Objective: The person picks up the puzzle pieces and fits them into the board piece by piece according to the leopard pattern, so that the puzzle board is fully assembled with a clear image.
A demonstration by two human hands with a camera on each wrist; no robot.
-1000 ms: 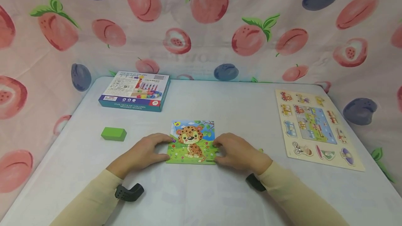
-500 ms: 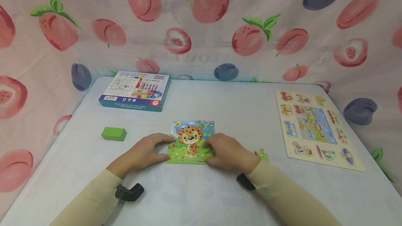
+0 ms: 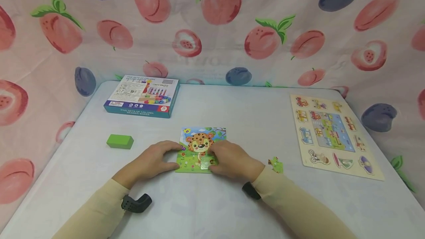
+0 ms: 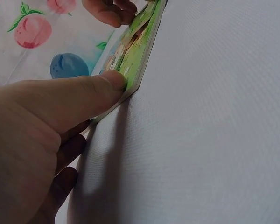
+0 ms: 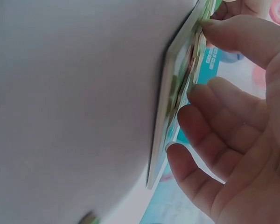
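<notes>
A square jigsaw puzzle (image 3: 192,135) with a cartoon leopard on a green meadow lies flat on the table. My left hand (image 3: 151,159) grips its left side, thumb on the near corner in the left wrist view and index finger at the edge higher up. Over the puzzle's lower right part, my right hand (image 3: 232,159) pinches a puzzle piece (image 3: 204,162) between thumb and fingers. That piece sits tilted over the board and catches the light; the hand hides some of the leopard. To the right of this hand lies a loose green puzzle piece (image 3: 276,165).
A green block (image 3: 120,141) lies left of the puzzle. Behind it is a flat bead-set box (image 3: 142,97). On the right stands out a wooden vehicle puzzle board (image 3: 335,135) lying flat. A fruit-print cloth (image 3: 216,62) hangs behind the table.
My right hand has slid left from the puzzle's right edge over its lower part, taking a piece along. The loose green piece has come into full view. My left hand stays put.
</notes>
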